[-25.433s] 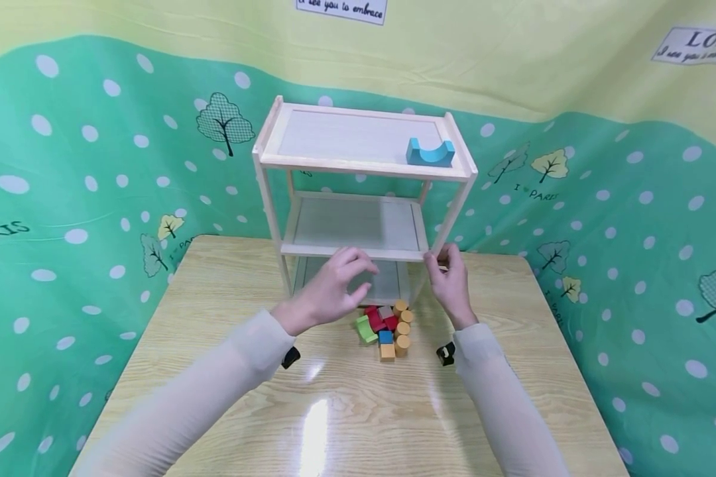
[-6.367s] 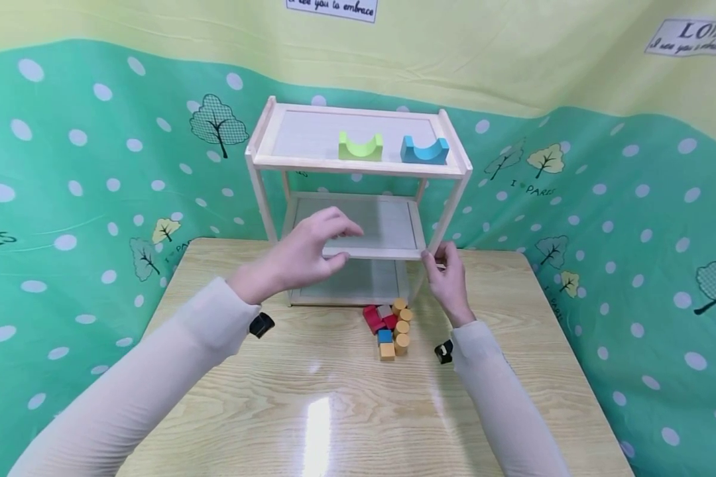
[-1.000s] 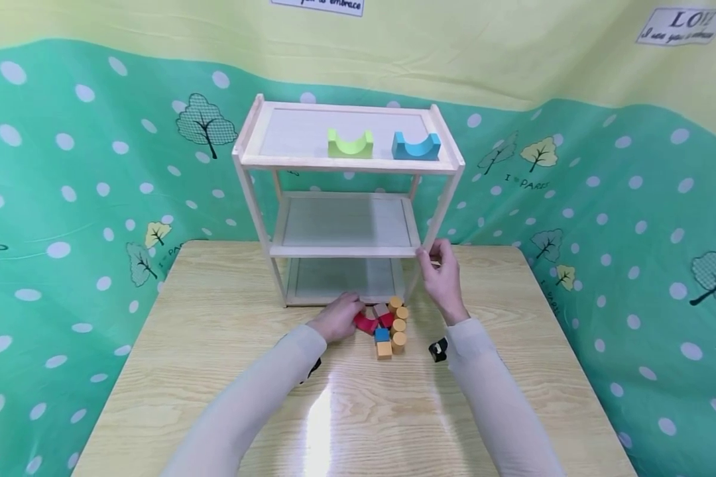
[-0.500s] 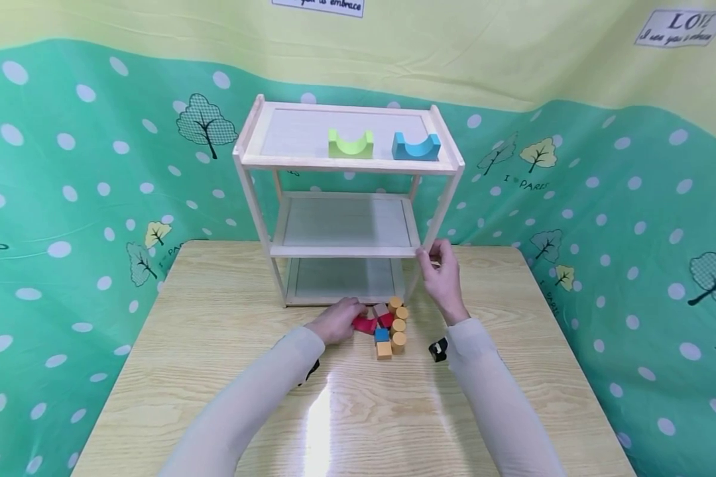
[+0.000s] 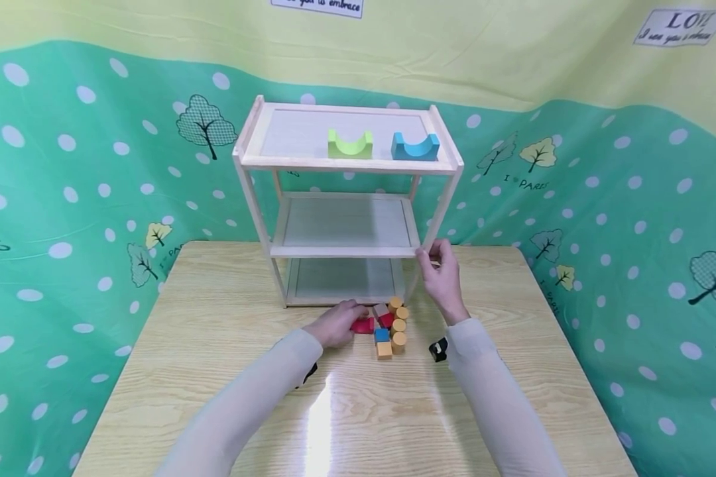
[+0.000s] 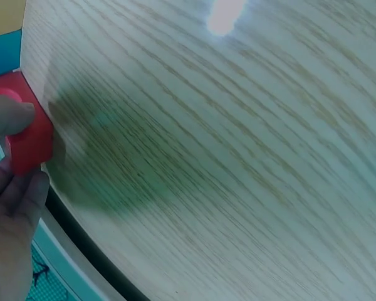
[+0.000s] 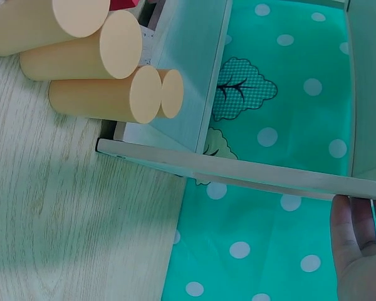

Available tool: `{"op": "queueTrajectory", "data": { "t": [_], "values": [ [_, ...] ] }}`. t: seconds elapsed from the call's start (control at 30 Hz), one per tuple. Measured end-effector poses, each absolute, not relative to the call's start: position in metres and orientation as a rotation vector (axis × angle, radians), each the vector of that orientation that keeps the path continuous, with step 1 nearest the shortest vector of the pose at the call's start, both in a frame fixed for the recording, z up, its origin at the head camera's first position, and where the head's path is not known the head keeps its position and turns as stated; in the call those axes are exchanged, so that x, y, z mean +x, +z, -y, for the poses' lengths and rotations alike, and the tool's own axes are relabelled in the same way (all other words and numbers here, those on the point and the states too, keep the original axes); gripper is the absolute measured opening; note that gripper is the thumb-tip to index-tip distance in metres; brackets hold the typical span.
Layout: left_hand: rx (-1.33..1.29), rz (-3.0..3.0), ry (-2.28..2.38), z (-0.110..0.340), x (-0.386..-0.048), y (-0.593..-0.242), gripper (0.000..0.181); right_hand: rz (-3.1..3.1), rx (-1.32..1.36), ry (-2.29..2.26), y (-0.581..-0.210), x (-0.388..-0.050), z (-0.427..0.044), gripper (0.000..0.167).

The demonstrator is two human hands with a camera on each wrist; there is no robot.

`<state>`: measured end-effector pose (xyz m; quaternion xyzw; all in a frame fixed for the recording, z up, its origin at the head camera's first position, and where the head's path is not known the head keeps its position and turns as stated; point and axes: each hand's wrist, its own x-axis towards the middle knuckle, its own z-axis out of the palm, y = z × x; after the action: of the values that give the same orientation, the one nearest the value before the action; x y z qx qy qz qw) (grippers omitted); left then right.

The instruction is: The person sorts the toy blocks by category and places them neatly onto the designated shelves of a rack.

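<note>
My left hand (image 5: 335, 323) pinches a red arch block (image 5: 362, 325) on the table just before the shelf; the left wrist view shows the thumb on top of the red block (image 6: 31, 141) and fingers under its far end. My right hand (image 5: 443, 278) grips the rack's right front post at middle-shelf height. On the rack's top shelf (image 5: 292, 132) stand a green arch block (image 5: 350, 145) and a blue arch block (image 5: 415, 148), both with the hollow facing up.
Right of the red arch are another red block (image 5: 386, 320), a blue cube (image 5: 382, 335), an orange cube (image 5: 384, 350) and several upright orange cylinders (image 5: 398, 341). The middle shelf (image 5: 346, 222) and bottom shelf (image 5: 346, 278) sit below the top one. Patterned cloth hangs behind.
The green arch came onto the top shelf after the oldest frame. My left hand went down to the red arch and has turned it slightly, shifting it a little left. My right hand stays on the post.
</note>
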<state>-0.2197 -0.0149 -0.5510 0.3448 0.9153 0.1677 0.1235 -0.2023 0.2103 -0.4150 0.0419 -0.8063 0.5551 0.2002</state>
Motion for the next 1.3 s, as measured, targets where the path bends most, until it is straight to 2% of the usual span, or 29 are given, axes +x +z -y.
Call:
{"op": "queueTrajectory", "data": {
  "t": [0.2,0.5,0.83,1.3],
  "values": [
    [1.063,-2.662,0.475,0.0121,-0.2203,-0.5528,0.071,2.257,0.117,1.566,-0.4149,-0.2015,-0.2087,0.020],
    [1.067,-2.656,0.457,0.0137,-0.2189,-0.5546,0.065,2.270,0.094,1.553,-0.4134,-0.2000,-0.2084,0.020],
    [1.088,-2.637,0.461,0.0143,-0.2174,-0.5529,0.070,2.268,0.104,1.543,-0.4144,-0.2011,-0.2096,0.020],
    [1.114,-2.613,0.490,0.0164,-0.2149,-0.5515,0.066,2.260,0.107,1.557,-0.4147,-0.2015,-0.2095,0.020]
  ]
}}
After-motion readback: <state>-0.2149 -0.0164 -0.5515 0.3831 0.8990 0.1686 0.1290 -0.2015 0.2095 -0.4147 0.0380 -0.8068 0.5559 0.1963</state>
